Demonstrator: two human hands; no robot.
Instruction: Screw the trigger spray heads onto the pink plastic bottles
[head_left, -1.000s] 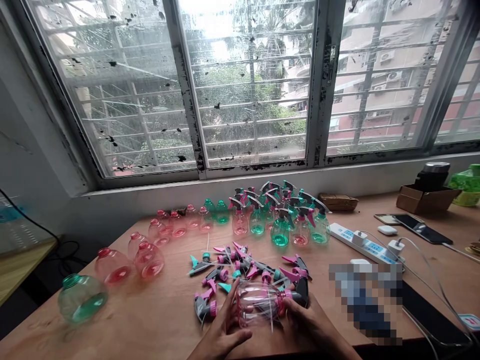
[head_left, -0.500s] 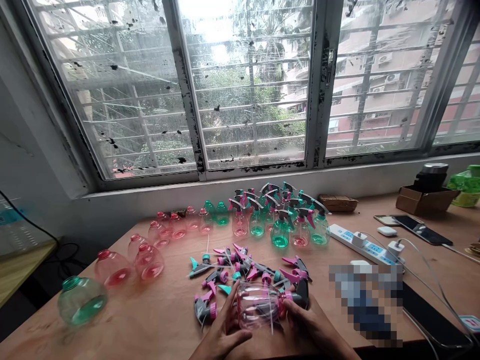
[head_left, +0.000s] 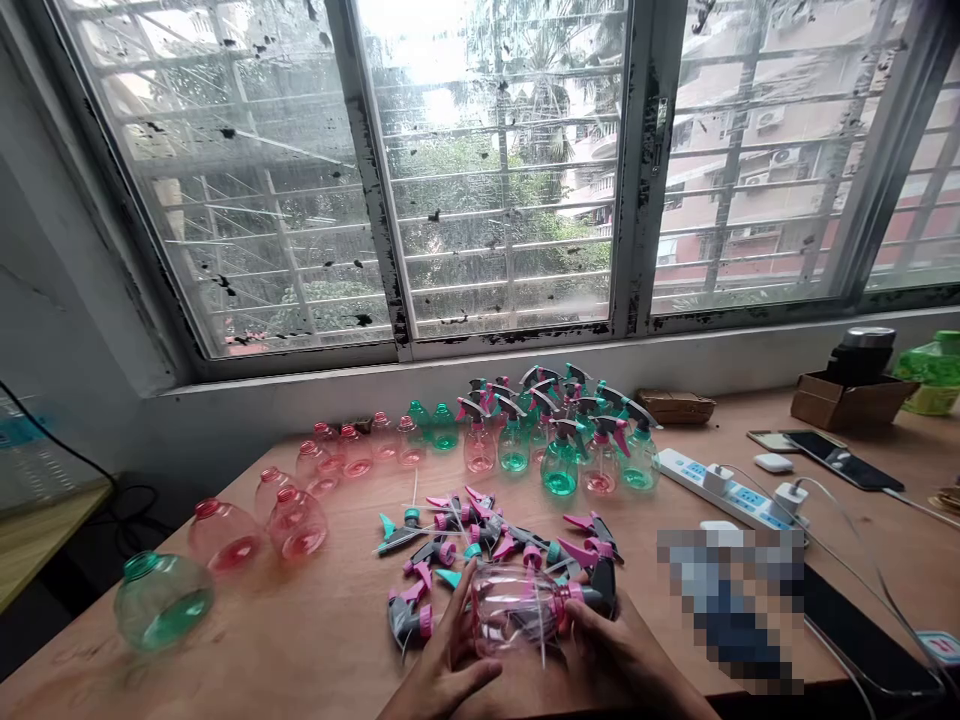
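Note:
A clear pink bottle (head_left: 514,612) lies sideways between my hands at the table's near edge. My left hand (head_left: 448,662) wraps its base end, fingers curled on the plastic. My right hand (head_left: 611,645) is closed on the pink collar and grey spray head (head_left: 600,592) at the bottle's neck. A thin dip tube shows inside the bottle. Just beyond lies a heap of loose spray heads (head_left: 480,540), pink, teal and grey.
Finished spray bottles (head_left: 562,435) stand in a cluster near the window sill. Capless pink bottles (head_left: 296,520) and a green one (head_left: 159,600) stand along the left. A power strip (head_left: 731,487), phones (head_left: 844,457), a cardboard box (head_left: 851,397) and cables fill the right side.
Hardly anything has moved. My hands stay on the bottle and spray head, and the view has shifted very slightly.

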